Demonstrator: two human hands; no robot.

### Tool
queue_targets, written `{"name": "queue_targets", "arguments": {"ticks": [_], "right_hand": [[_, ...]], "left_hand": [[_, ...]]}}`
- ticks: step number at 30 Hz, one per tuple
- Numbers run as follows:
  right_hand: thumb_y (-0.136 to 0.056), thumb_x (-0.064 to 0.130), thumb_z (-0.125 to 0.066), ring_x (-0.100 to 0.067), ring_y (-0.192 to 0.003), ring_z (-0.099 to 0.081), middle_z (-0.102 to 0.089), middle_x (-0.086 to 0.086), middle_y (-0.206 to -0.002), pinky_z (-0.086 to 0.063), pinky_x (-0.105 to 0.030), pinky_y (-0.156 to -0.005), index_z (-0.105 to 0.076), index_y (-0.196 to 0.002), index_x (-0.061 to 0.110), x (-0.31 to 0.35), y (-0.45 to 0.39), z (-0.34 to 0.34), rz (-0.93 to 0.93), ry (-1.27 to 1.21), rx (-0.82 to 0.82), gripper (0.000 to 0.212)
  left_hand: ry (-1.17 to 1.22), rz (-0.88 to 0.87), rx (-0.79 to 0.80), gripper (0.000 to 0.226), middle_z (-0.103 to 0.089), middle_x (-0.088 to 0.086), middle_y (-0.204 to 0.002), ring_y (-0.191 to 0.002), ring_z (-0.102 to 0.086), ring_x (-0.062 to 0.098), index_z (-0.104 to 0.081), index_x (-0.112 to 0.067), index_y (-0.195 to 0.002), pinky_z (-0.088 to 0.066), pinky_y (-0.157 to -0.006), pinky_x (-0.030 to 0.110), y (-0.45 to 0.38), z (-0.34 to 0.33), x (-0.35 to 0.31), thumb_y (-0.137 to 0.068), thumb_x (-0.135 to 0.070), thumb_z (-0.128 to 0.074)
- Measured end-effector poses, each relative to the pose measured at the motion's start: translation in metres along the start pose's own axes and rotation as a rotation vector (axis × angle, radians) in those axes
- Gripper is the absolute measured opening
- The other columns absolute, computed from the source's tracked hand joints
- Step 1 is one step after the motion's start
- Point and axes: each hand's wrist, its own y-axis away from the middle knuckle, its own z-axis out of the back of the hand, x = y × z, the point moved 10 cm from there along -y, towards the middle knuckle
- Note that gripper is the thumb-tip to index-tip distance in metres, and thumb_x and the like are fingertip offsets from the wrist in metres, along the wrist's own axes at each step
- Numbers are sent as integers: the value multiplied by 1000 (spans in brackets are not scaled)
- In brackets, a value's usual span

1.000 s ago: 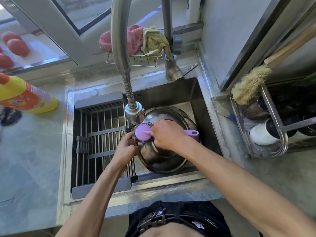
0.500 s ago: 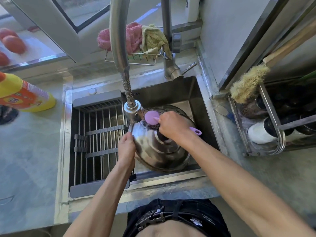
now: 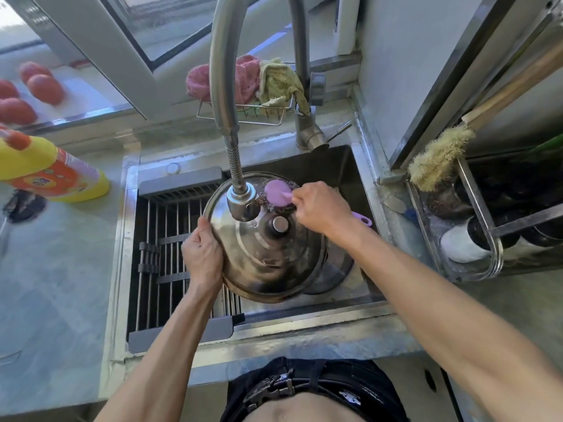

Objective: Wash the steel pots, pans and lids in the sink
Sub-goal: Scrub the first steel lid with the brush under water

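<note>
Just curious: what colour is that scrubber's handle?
Light purple scrubber, clearest in the head view, held by the right hand.

Left hand [image 3: 202,254] grips; right hand [image 3: 323,205] clenched.

Lid [image 3: 268,257]: polished steel, glossy, mirror-like, with brownish staining near the rim. Faucet [image 3: 224,71]: brushed metal, satin sheen; its hose section ribbed. Scrubber [image 3: 277,193]: smooth matt lilac plastic backing over dark wiry mesh. Sink [image 3: 332,166]: dull steel walls. Drying rack [image 3: 170,239]: metal rods, grey plastic ends. Countertop [image 3: 54,269]: matt mottled stone. Cloths [image 3: 265,80]: nubby terry fabric. Detergent bottle [image 3: 51,169]: glossy plastic.
</note>
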Motion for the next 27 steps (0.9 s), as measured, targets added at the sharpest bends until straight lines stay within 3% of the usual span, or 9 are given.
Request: {"name": "queue_targets", "arguments": {"ticks": [5, 8, 12, 14, 17, 20, 22, 25, 27], "right_hand": [[-93, 22, -50, -34, -80, -64, -69, -11, -86, -40, -31, -61, -70, -86, 9, -23, 28, -21, -115, -81, -2, 25], [-97, 22, -48, -33, -82, -64, -67, -13, -87, -45, -37, -65, -70, -90, 8, -2, 61, -36, -61, -72, 5, 28], [-95, 14, -48, -36, -84, -65, -65, -9, -95, -44, -38, -65, -69, -103, 8, 52, 91, -38, 92, -51, 40, 24], [-94, 12, -46, -37, -84, -66, -65, -10, -101, -44, -39, -66, -67, -111, 7, 78, 90, -31, 174, 4, 36, 27], [-98, 17, -41, -38, -94, -66, -64, -11, -110, -47, -42, -75, -66, -116, 8, 87, 64, -9, 137, 104, -2, 32], [-94, 18, -50, -35, -96, -67, -67, -11, -105, -51, -40, -78, -68, -105, 9, 63, 28, 14, -8, 79, -23, 23], [-94, 23, -56, -34, -89, -68, -67, -10, -93, -50, -37, -69, -66, -99, 9, 41, 15, 20, -76, 54, -13, 17], [-97, 25, -55, -32, -72, -59, -53, -4, -72, -38, -32, -59, -57, -82, 10, 13, 22, 8, -138, -8, 36, 21], [-96, 24, -51, -34, -70, -57, -53, -7, -71, -38, -33, -57, -54, -75, 11, -6, 35, -6, -202, -63, 38, 24]], "left_hand": [[82, 141, -168, 51, -56, -5, -67, -64, -51, 11, -59, -18, -67, -44, -64, 28, -12, 28, 27, -108, -44, -44], [62, 209, -253, 53, -61, -4, -69, -64, -56, 12, -61, -18, -68, -46, -61, 25, -7, 31, 32, -108, -46, -41], [-34, 143, -206, 57, -58, 1, -66, -62, -55, 17, -53, -13, -64, -48, -65, 32, 4, 12, 27, -109, -43, -38], [-76, 69, -160, 56, -49, 2, -61, -58, -45, 16, -44, -12, -61, -39, -56, 28, 14, 1, 19, -110, -40, -38], [-78, -8, -91, 56, -46, 1, -59, -58, -43, 16, -40, -15, -59, -36, -56, 34, 25, -11, 10, -109, -40, -40], [-1, -18, -70, 56, -45, -8, -53, -52, -42, 6, -40, -18, -57, -37, -53, 28, 25, -8, 6, -109, -40, -43], [41, -9, -108, 56, -46, -8, -55, -49, -41, 1, -42, -17, -58, -37, -53, 24, 23, 1, 3, -109, -39, -43], [88, 64, -155, 54, -50, -3, -61, -57, -47, 9, -46, -17, -62, -40, -57, 29, 18, 11, 10, -109, -42, -41], [82, 116, -171, 54, -47, -1, -61, -58, -45, 13, -44, -15, -64, -39, -56, 29, 16, 15, 21, -108, -45, -41]]}}
